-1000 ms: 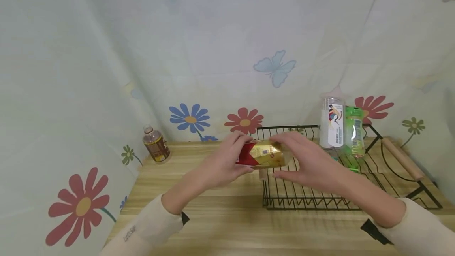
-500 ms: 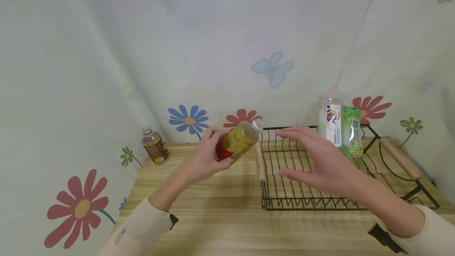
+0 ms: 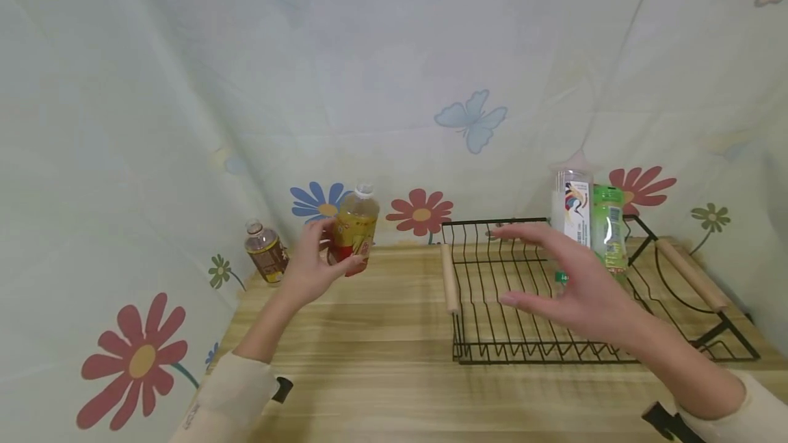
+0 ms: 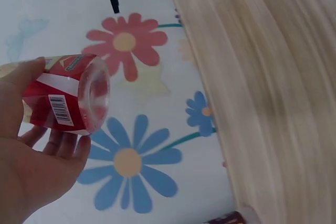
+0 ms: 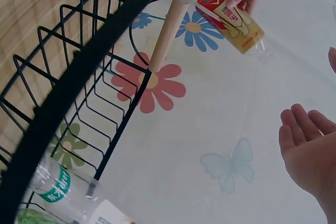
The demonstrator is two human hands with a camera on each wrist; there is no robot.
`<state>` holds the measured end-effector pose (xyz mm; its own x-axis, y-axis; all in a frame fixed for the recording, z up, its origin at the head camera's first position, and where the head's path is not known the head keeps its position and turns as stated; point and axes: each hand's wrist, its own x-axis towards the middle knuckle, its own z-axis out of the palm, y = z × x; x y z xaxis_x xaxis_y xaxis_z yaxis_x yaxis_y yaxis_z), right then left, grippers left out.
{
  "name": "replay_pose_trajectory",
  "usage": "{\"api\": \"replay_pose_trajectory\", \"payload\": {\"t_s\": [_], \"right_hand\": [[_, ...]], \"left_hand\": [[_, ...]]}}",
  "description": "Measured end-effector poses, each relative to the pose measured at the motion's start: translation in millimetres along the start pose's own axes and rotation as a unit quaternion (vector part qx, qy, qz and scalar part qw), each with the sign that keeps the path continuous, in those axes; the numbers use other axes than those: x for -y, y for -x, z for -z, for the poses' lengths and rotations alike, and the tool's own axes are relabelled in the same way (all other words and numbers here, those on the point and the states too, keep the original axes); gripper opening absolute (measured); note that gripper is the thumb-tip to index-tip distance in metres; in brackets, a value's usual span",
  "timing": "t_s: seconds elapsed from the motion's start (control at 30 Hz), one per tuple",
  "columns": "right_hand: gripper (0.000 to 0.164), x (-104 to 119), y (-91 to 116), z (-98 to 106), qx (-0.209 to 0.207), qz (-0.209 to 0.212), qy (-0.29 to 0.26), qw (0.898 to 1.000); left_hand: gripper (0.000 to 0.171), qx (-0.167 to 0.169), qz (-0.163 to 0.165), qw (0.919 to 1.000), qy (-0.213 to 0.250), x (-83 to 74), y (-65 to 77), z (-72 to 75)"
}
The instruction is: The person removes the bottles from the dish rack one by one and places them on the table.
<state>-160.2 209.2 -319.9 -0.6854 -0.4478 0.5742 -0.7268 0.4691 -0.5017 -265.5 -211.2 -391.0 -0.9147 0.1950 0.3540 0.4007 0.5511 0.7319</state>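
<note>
My left hand [image 3: 310, 269] grips a plastic bottle [image 3: 357, 227] with a gold and red label, nearly upright, neck up. In the left wrist view its clear base [image 4: 97, 95] and barcode show, with thumb and fingers round the label. The right wrist view shows the same bottle [image 5: 231, 22] at the top, held by the left hand. My right hand [image 3: 585, 292] hovers over the black wire rack [image 3: 492, 354], thumb and fingers apart, holding nothing. To the left of the held bottle stands a brown-labelled bottle [image 3: 267, 255] on the wooden table.
On the rack's right side stand a clear bottle [image 3: 575, 214] with a white label and a green bottle [image 3: 609, 227]. The rack has wooden handles [image 3: 451, 279] at both ends. A flower-printed cloth [image 3: 394, 87] hangs behind the table [image 3: 369, 374].
The right hand has let go of the gold and red bottle and moved slightly right. The left hand has carried the bottle left, turning it from lying sideways to nearly upright.
</note>
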Motion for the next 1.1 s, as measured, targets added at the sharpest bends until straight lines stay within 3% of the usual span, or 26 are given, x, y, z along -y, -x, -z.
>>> {"api": "replay_pose_trajectory", "payload": {"t_s": [0.27, 0.43, 0.57, 0.77, 0.93, 1.1], "right_hand": [[0.08, -9, 8, -10, -0.015, -0.027, -0.046, 0.998], [0.076, -16, 13, -16, -0.019, -0.038, -0.066, 0.997], [0.073, -23, 17, -20, -0.028, -0.045, -0.073, 0.996], [0.073, -36, 24, -25, -0.044, -0.065, -0.075, 0.994], [0.071, -43, 30, -26, -0.045, -0.087, -0.093, 0.991], [0.068, -45, 32, -23, -0.039, -0.108, -0.106, 0.988]], "left_hand": [[0.084, -0.049, 0.061, 0.9962, 0.038, 33.2, 4.2, 0.6], [0.085, -0.128, 0.093, 0.9858, 0.056, 55.9, 3.4, -6.8], [0.082, -0.183, 0.107, 0.976, 0.048, 72.6, 1.3, -12.3], [0.079, -0.244, 0.128, 0.9614, -0.003, 92.8, 1.7, -22.2], [0.077, -0.273, 0.15, 0.9501, -0.019, 102.6, 3.2, -27.5], [0.075, -0.274, 0.193, 0.9416, -0.035, 109.4, 4.9, -28.5]]}}
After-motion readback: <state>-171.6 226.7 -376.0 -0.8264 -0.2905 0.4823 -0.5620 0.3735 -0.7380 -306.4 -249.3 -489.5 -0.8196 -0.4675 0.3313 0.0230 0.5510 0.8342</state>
